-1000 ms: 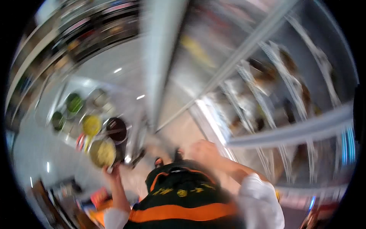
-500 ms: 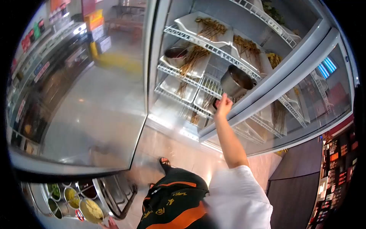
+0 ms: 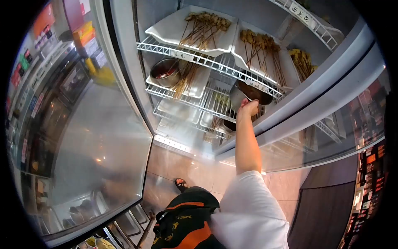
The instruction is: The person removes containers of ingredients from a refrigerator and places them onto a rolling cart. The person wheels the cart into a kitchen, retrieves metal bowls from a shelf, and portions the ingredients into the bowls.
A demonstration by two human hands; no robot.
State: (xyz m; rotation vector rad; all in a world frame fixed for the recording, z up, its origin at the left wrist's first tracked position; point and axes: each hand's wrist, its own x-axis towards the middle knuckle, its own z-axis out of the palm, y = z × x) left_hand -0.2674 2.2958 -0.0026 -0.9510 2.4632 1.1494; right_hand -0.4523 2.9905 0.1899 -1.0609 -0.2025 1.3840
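Observation:
My right hand [image 3: 248,108] reaches into the open glass-door fridge, its fingers closed on the near rim of a steel pot [image 3: 236,98]. Dark brown contents show inside this pot, which sits partly under the upper wire shelf [image 3: 159,47]. Below my hand, another dark round container [image 3: 229,125] is partly hidden. On the same level to the left stands a second steel pot [image 3: 166,71] with something reddish in it, beside bundled skewers [image 3: 186,81]. My left hand is out of view.
White trays [image 3: 166,31] of skewers lie on the upper shelf. The swung-open glass door [image 3: 103,137] is at my left, the fridge's door frame [image 3: 306,91] close to my right arm. Below left, a cart [image 3: 130,224] holds food containers.
My right hand and the steel pot have moved deeper into the fridge, under the upper shelf. My view has come closer to the shelves. My left hand has left the view.

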